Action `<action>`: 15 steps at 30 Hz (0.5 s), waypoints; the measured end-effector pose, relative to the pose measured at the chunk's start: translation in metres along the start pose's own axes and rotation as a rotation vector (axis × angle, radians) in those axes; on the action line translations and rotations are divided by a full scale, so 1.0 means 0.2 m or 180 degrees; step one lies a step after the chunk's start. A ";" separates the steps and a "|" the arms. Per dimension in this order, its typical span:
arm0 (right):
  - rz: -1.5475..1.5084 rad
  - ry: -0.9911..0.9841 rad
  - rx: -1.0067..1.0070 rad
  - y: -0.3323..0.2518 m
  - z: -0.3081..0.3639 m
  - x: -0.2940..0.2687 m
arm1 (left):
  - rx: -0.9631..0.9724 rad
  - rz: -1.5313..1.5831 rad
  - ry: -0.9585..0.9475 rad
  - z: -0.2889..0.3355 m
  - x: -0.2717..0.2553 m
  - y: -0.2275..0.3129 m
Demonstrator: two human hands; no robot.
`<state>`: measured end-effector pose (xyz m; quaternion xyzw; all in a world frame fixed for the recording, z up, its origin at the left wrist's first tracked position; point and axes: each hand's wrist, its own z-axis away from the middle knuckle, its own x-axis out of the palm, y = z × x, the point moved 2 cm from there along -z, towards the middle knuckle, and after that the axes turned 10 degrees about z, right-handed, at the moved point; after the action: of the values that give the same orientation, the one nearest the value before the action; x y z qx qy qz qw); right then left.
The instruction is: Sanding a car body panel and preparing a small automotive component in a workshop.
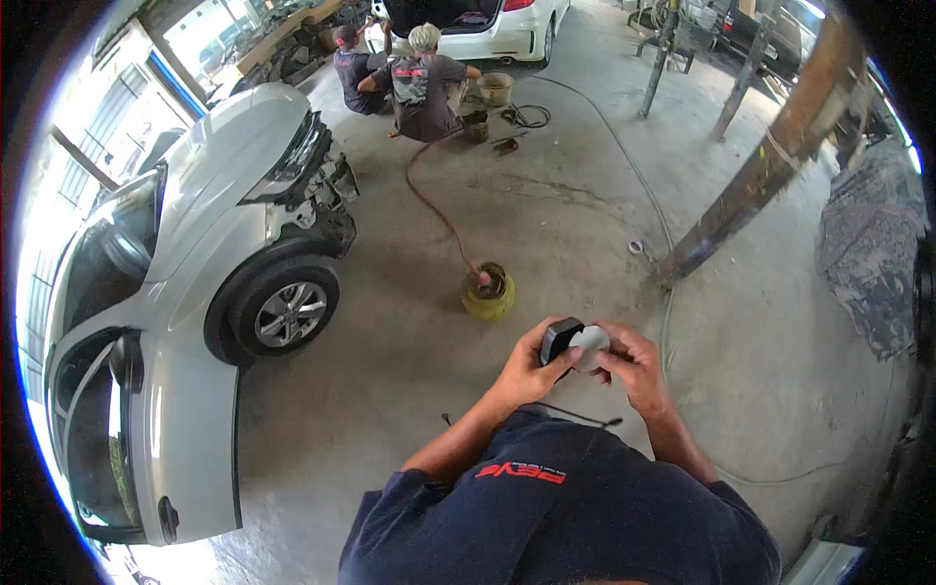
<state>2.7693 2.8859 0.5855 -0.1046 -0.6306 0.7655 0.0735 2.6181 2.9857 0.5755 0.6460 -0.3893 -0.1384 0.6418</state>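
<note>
In front of my chest, my left hand (531, 366) is closed around a black block-shaped pad (559, 339), its thumb lying over the front. Against the pad's right side is a pale grey round disc (590, 343), which looks like a sanding disc. My right hand (634, 363) pinches the disc at its right edge, thumb and fingers bent. How far the disc is joined to the pad, I cannot tell. Just below my hands, a thin black cord (580, 416) shows near my shirt.
A silver car (185, 283) with its front bumper off stands at left. Ahead sits a yellow-green gas cylinder (487, 304) with a red hose (429, 200) toward two crouching people (419, 97) by a white car (531, 34). A rusty post (746, 175) and floor hose (639, 175) lie right.
</note>
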 end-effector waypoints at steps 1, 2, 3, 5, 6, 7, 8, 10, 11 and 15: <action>-0.0046 -0.0014 0.0008 -0.03 -0.12 -0.08 | 0.0054 0.0067 -0.0217 -0.16 -0.01 0.01; 0.0000 0.0268 -0.0092 -0.07 -0.23 -0.15 | -0.0209 0.0087 -0.0355 -0.34 -0.01 0.03; 0.0061 0.0567 -0.0207 -0.11 -0.36 -0.23 | -0.0210 0.0187 -0.0240 -0.49 -0.02 0.04; 0.0066 0.0753 -0.0292 -0.17 -0.60 -0.38 | -0.0595 0.0474 -0.0392 -0.79 -0.02 0.06; 0.0166 0.0990 -0.0372 -0.19 -0.72 -0.46 | -0.0630 0.0496 -0.0465 -0.95 -0.02 0.06; 0.0128 0.0952 -0.0389 -0.20 -0.78 -0.49 | -0.0603 0.0377 -0.0257 -1.07 -0.03 0.05; 0.0116 0.1022 -0.0302 -0.21 -0.91 -0.57 | -0.0694 0.0325 -0.0511 -1.22 -0.03 0.02; 0.0093 0.1088 -0.0101 -0.21 -1.14 -0.73 | -0.0958 0.0419 -0.0731 -1.49 -0.04 -0.07; 0.0068 0.1108 -0.0107 -0.20 -1.26 -0.81 | -0.1053 0.0485 -0.0902 -1.63 -0.05 -0.13; 0.0496 0.0995 -0.0032 -0.22 -1.81 -1.21 | -0.0975 0.0526 -0.0737 -2.28 -0.06 -0.34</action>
<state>3.0940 3.1784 0.5797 -0.2714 -0.6053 0.7401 0.1105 2.9421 3.3145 0.5706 0.4866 -0.4865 -0.2161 0.6927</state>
